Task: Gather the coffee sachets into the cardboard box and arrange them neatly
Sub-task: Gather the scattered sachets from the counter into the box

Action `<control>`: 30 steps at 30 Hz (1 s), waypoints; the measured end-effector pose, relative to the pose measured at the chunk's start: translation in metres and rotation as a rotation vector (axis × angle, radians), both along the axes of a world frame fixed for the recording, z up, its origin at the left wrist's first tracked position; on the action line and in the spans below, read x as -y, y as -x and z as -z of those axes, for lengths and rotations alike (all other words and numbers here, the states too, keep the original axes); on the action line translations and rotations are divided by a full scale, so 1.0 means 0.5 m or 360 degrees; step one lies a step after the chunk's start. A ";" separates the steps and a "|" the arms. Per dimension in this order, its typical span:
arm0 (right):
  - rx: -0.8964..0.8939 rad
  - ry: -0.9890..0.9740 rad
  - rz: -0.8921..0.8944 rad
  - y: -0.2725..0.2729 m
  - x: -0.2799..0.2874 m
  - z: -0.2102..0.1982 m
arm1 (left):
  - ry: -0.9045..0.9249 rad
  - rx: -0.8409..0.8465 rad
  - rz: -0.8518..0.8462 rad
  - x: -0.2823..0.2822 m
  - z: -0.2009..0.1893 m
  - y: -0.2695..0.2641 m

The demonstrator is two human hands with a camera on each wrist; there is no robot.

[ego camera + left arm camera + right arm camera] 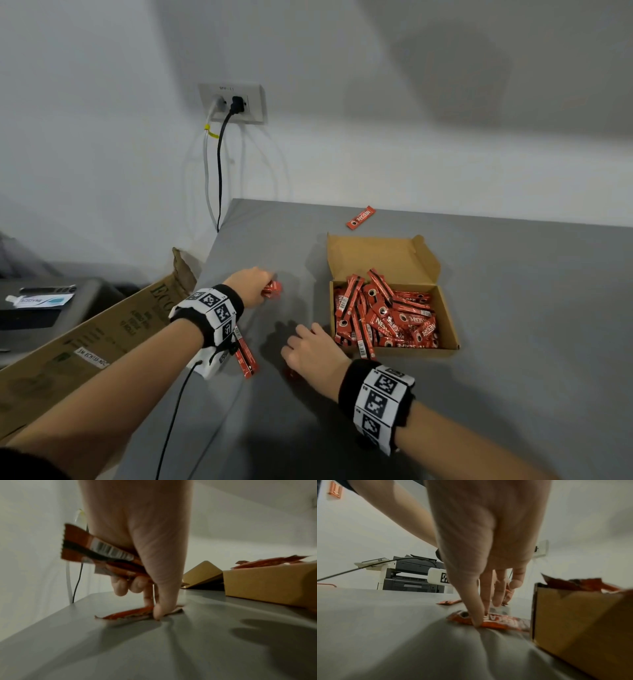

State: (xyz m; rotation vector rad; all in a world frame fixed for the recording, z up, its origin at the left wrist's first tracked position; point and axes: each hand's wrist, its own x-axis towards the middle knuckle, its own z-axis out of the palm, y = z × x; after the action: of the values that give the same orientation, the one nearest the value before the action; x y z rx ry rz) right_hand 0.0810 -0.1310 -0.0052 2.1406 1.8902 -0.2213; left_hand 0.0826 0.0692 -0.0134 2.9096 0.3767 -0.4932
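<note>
An open cardboard box (448,329) on the grey table holds several red coffee sachets (387,311) in a loose heap. My left hand (255,284) is left of the box. It holds a couple of sachets (101,555) in its curled fingers while thumb and forefinger pinch another sachet (130,614) lying on the table. My right hand (303,339) is just left of the box's near corner, and its thumb and fingertips pinch a sachet (503,622) flat on the table. One sachet (246,356) lies under my left wrist, and another (360,217) lies behind the box.
A large brown carton (85,342) leans at the table's left edge. Cables (219,171) hang from a wall socket (233,102) behind the table's back left corner. A printer (412,577) stands off to the left. The box's lid (376,257) lies open toward the wall.
</note>
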 end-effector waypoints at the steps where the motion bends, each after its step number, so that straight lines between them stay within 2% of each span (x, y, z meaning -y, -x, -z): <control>1: -0.0009 -0.0011 -0.0003 -0.001 -0.005 0.002 | 0.0042 -0.0036 -0.0023 -0.003 0.001 0.000; 3: -0.0095 -0.0042 0.0028 0.000 -0.017 0.003 | 0.0099 -0.0091 -0.0084 -0.005 0.007 0.003; 7: -0.0587 -0.0311 0.0187 0.024 -0.062 -0.002 | 0.0207 -0.0022 -0.0272 -0.014 0.021 0.010; 10: -0.0821 -0.0379 0.0463 0.049 -0.097 0.022 | 0.0223 0.0092 -0.0343 -0.012 0.001 0.017; 12: -0.0959 -0.0292 0.0669 0.062 -0.113 0.042 | 0.0237 0.0190 -0.0346 -0.006 -0.018 0.021; 16: -0.1055 -0.0135 0.0827 0.065 -0.130 0.037 | 0.0262 0.0300 -0.0332 0.015 -0.057 0.013; 22: -0.0906 0.0046 0.0724 0.040 -0.097 0.011 | 0.0329 0.0506 -0.0171 0.094 -0.111 -0.030; 25: -0.1119 -0.0153 0.0661 0.023 -0.041 -0.016 | 0.0421 0.0575 -0.0147 0.125 -0.135 -0.045; 30: -0.1152 -0.0486 0.0955 -0.058 0.080 -0.103 | 0.0527 0.0717 -0.0272 0.157 -0.137 -0.056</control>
State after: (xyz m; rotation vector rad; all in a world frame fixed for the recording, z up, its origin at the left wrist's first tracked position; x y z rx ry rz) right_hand 0.1101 -0.1708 0.0462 3.1028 1.5692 -0.9993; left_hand 0.1106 -0.0093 0.0550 2.5351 0.4223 0.1197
